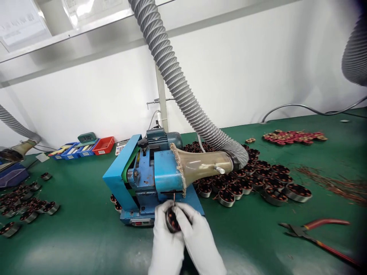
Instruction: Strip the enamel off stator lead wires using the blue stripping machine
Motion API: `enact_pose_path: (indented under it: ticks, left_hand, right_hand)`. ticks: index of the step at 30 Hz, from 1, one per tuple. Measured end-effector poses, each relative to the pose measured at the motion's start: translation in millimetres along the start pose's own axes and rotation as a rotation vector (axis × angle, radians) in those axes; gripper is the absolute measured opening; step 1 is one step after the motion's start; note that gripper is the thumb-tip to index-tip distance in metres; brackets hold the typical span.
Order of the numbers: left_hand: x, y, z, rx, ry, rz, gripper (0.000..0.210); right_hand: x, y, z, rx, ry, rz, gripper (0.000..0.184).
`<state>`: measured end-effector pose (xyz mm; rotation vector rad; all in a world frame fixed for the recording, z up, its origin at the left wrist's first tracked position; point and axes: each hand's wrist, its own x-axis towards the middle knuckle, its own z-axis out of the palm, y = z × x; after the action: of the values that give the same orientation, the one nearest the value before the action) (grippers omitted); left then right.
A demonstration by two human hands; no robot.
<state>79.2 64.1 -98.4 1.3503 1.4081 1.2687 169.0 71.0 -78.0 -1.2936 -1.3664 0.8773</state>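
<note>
Both my hands wear white gloves and meet at the front of a blue machine [168,172]. My left hand [163,229] is closed around one side of a round motor stator [172,220] with dark copper windings. My right hand [190,223] grips the same stator from the other side, its thumb and fingers over the top. From the stator a thin copper wire lead [174,196] points up into the slot under the machine's blue cover. The fingers hide much of the stator.
A grey ribbed hose [183,84] runs down to the machine's funnel [205,166]. Many stators [275,195] lie behind and right, others [28,215] at left. Red-handled cutters [304,231] and loose copper wires [332,181] lie right. Bins [103,145] and red rings [292,136] stand farther back.
</note>
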Motion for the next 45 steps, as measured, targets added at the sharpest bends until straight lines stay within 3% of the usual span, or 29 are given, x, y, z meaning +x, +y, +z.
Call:
enact_pose_path:
  ticks: [3,5,8,12,16,19,22,25,27,31,35,45]
  left_hand:
    - [-15,-13,-6.8,0.008,0.036,0.041,0.042]
    - [-23,-19,-12.0,0.044,0.036,0.109,0.04]
    - [-32,-17,-20.6,0.107,-0.054,0.172,0.039]
    - [-37,-8,-25.7,0.079,0.042,0.17,0.047]
    - [-41,-9,-17.4,0.041,0.081,0.23,0.05]
    - [-44,-11,-12.1,0.051,0.112,0.323,0.046]
    - [-47,-11,-13.4,0.076,0.131,0.379,0.046]
    - [-45,-11,-15.4,0.103,0.122,0.409,0.044]
    - [-40,-13,-13.9,0.107,0.164,0.374,0.043]
    - [-21,-18,-4.2,0.037,0.169,0.168,0.042]
    - [0,-13,9.0,-0.065,0.175,-0.012,0.04]
    - [14,5,22.0,-0.018,0.207,-0.032,0.034]
  right_hand:
    - [-16,2,-9,-0.181,-0.036,-0.118,0.024]
    - [-19,0,-17,-0.204,-0.069,-0.089,0.019]
    - [-14,-6,-27,0.103,-0.098,0.161,0.033]
    - [-8,-15,-28,0.671,0.041,0.392,0.034]
    - [-15,-20,-11,0.729,-0.057,0.395,0.032]
    - [-15,-22,-2,0.714,-0.019,0.404,0.023]
    - [-6,-21,-7,0.8,-0.029,0.423,0.022]
    - [3,-16,-15,0.973,0.161,0.361,0.022]
    - [2,-10,-16,0.899,0.232,0.323,0.022]
    - [-8,0,1,0.586,0.084,0.272,0.023]
    - [-2,5,15,0.491,0.102,0.227,0.027]
    - [19,10,11,0.463,0.111,0.229,0.025]
